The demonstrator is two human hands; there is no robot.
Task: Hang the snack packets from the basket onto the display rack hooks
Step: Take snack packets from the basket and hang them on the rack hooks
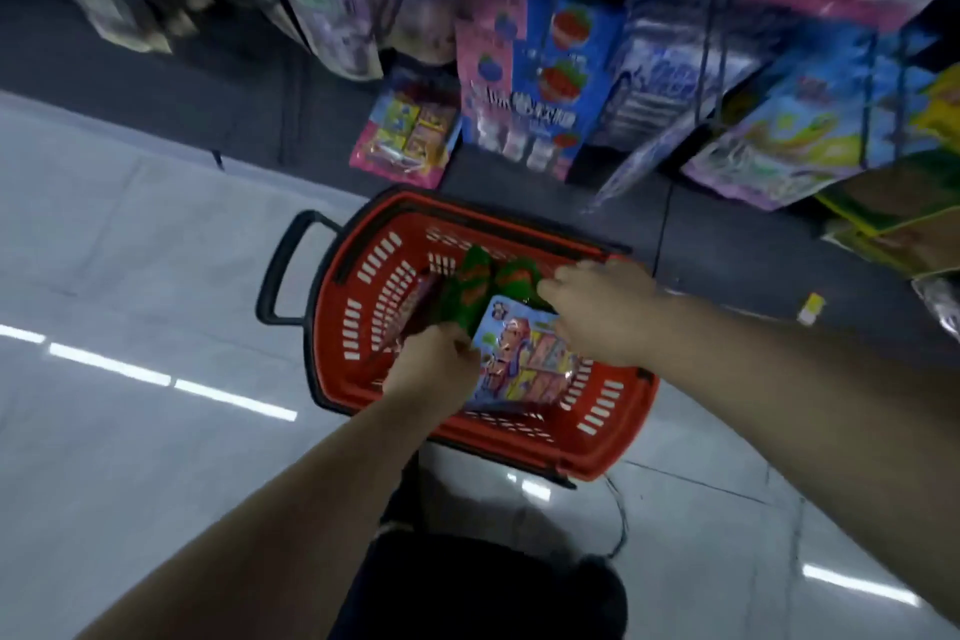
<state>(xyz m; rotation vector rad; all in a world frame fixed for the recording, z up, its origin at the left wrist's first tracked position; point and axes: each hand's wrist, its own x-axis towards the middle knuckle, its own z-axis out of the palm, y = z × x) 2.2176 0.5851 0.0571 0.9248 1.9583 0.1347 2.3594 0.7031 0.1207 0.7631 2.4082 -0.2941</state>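
A red slotted plastic shopping basket (363, 296) with a black handle stands on the pale grey tiled floor (130, 234), just in front of the dark display rack (675, 234). Both hands reach into it. The left hand (434, 366) has its fingers curled around the edge of green snack packets (470, 288). The right hand (597, 309) lies on a flat colourful cartoon snack packet (524, 359) with fingers bent; whether it grips is unclear. Many bright packets (524, 83) hang on the rack above.
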